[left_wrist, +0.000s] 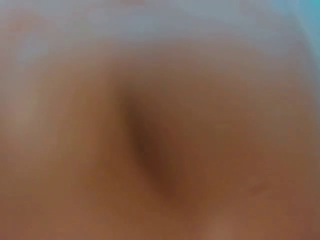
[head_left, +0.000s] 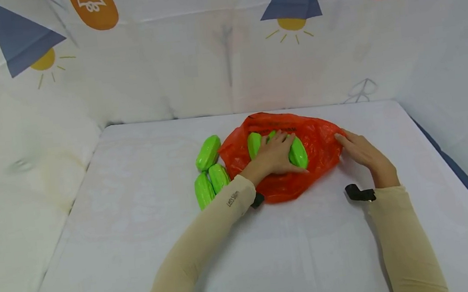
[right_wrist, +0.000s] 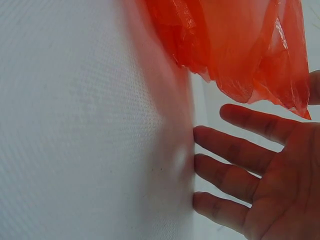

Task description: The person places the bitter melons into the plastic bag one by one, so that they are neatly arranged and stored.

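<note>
My left-wrist view is blurred; the left hand [head_left: 277, 156] seems spread over green packets [head_left: 298, 154]; the straight-fingered right hand [head_left: 362, 153] touches the red bag [head_left: 322, 140].

Your left hand [head_left: 277, 156] partly covers green packets [head_left: 298, 153]
Your left wrist view is blurred; the right one crops the red plastic bag [right_wrist: 227, 45].
</note>
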The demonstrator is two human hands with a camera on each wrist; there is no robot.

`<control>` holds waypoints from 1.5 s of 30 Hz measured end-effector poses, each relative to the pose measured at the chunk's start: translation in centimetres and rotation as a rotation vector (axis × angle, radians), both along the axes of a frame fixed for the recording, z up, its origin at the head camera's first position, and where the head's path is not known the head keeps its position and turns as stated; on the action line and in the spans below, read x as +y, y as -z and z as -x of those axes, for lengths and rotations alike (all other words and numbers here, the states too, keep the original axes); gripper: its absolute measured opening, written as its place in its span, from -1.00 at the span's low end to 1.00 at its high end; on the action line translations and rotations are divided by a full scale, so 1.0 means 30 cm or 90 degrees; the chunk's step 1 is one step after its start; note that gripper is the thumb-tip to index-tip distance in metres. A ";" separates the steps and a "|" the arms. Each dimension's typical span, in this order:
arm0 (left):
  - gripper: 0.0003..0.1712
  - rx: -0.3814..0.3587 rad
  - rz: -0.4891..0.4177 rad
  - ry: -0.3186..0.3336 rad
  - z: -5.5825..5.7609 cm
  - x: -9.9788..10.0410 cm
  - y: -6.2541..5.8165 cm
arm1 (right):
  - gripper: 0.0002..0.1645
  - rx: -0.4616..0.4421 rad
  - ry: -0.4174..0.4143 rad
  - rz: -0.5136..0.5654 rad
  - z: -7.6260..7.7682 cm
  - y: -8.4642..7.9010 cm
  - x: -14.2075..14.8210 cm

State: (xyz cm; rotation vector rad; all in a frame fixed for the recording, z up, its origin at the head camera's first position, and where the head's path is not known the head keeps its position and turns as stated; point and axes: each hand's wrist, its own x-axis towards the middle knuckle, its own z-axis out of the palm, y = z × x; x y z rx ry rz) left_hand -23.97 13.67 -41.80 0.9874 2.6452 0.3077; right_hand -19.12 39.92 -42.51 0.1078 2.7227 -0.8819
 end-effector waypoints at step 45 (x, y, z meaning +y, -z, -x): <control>0.31 -0.003 -0.092 0.002 -0.010 -0.074 0.003 | -0.06 -0.010 -0.006 -0.010 -0.001 -0.004 -0.013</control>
